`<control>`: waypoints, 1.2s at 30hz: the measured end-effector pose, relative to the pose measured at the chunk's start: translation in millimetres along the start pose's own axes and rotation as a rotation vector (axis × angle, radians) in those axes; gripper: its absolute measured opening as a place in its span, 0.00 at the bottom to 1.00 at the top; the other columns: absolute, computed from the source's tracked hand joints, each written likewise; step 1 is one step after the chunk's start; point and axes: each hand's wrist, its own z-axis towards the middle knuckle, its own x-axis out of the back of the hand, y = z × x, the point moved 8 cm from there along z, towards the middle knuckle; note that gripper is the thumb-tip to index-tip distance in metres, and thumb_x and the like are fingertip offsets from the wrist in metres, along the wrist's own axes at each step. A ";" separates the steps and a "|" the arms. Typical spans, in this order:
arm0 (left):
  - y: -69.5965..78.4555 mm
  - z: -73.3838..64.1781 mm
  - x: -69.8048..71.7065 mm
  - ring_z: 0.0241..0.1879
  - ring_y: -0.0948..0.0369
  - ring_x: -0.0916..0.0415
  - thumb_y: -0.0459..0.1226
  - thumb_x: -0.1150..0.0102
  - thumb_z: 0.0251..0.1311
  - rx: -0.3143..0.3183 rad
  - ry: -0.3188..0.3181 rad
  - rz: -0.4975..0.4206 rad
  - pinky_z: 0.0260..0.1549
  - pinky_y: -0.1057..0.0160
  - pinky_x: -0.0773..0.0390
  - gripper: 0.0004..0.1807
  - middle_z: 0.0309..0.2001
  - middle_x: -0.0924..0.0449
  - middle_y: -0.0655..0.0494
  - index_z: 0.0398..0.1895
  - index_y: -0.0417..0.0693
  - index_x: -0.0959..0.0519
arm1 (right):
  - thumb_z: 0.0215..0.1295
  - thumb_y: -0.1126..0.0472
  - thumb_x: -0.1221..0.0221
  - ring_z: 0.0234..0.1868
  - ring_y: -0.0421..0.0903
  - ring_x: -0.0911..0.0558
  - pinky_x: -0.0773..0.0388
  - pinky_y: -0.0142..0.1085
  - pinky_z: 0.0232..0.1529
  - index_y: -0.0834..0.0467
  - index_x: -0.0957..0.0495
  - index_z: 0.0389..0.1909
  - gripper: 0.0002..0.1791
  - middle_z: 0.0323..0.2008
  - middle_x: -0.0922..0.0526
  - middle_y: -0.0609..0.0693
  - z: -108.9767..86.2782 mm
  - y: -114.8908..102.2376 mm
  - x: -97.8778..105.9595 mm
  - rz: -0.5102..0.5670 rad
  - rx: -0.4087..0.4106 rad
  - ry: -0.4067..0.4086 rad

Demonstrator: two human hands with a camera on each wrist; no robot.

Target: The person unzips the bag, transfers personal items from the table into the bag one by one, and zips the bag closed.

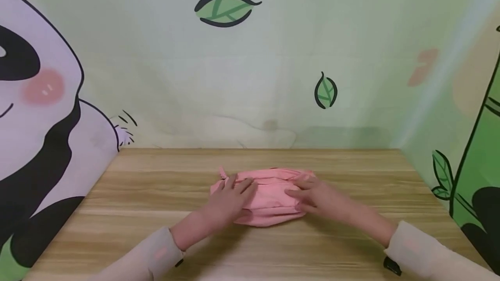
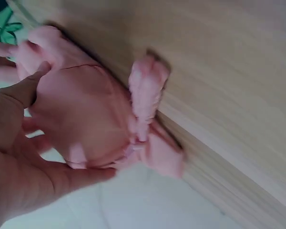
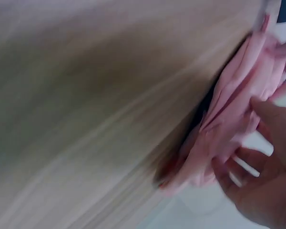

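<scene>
A soft pink fabric pouch (image 1: pixel 271 196) lies crumpled on the wooden table, its folds running lengthwise. My left hand (image 1: pixel 230 198) rests on its left part with the fingers spread. The right hand (image 1: pixel 318 194) touches its right end, fingers apart and slightly bent. In the left wrist view, a gathered strap loop (image 2: pixel 148 88) sticks out from the pouch's end, close to a fingertip of the left hand (image 2: pixel 33 162). The right wrist view is blurred; there the right hand (image 3: pixel 262 176) lies against the creased cloth. The pouch's underside is hidden.
The wood-grain table top (image 1: pixel 156 198) spreads around the pouch on all sides. Behind its far edge hangs a pale green cloth backdrop (image 1: pixel 265 68) with printed leaves. A panda figure (image 1: pixel 90 129) is printed at the left.
</scene>
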 end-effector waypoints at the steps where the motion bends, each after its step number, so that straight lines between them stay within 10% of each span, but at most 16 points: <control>1: -3.2 1.6 -0.4 0.71 0.34 0.41 0.53 0.37 0.64 -0.021 0.012 -0.012 0.62 0.36 0.31 0.41 0.74 0.35 0.48 0.76 0.47 0.36 | 0.67 0.57 0.34 0.63 0.60 0.23 0.26 0.54 0.61 0.57 0.21 0.64 0.24 0.61 0.20 0.62 0.6 -4.1 0.6 -0.037 -0.014 0.016; 10: -23.8 11.0 -2.8 0.71 0.39 0.37 0.42 0.25 0.54 -0.112 0.072 -0.164 0.70 0.42 0.40 0.40 0.68 0.28 0.46 0.71 0.43 0.30 | 0.68 0.54 0.35 0.62 0.66 0.23 0.26 0.58 0.61 0.56 0.19 0.63 0.23 0.61 0.21 0.65 7.4 -17.6 -7.6 -0.054 -0.157 0.049; 17: -23.0 5.7 2.6 0.68 0.41 0.33 0.33 0.21 0.48 -0.071 0.164 -0.296 0.68 0.41 0.36 0.39 0.64 0.24 0.48 0.66 0.43 0.27 | 0.64 0.61 0.32 0.64 0.64 0.25 0.30 0.56 0.65 0.63 0.22 0.63 0.27 0.61 0.22 0.66 17.4 -13.3 -4.8 0.061 -0.084 -0.002; 25: -12.0 3.5 12.2 0.57 0.51 0.25 0.32 0.16 0.40 -0.128 0.297 -0.242 0.61 0.46 0.29 0.37 0.54 0.20 0.51 0.57 0.45 0.23 | 0.51 0.58 0.23 0.50 0.52 0.22 0.25 0.49 0.50 0.62 0.18 0.54 0.29 0.46 0.21 0.52 21.2 -8.2 0.4 0.019 -0.113 0.077; 36: -25.4 -1.6 -1.2 0.74 0.43 0.45 0.47 0.38 0.70 -0.084 0.124 -0.411 0.71 0.41 0.42 0.34 0.72 0.36 0.46 0.73 0.40 0.33 | 0.57 0.62 0.27 0.55 0.57 0.22 0.29 0.60 0.60 0.61 0.16 0.55 0.23 0.51 0.17 0.56 13.7 -8.7 4.8 -0.087 -0.058 0.127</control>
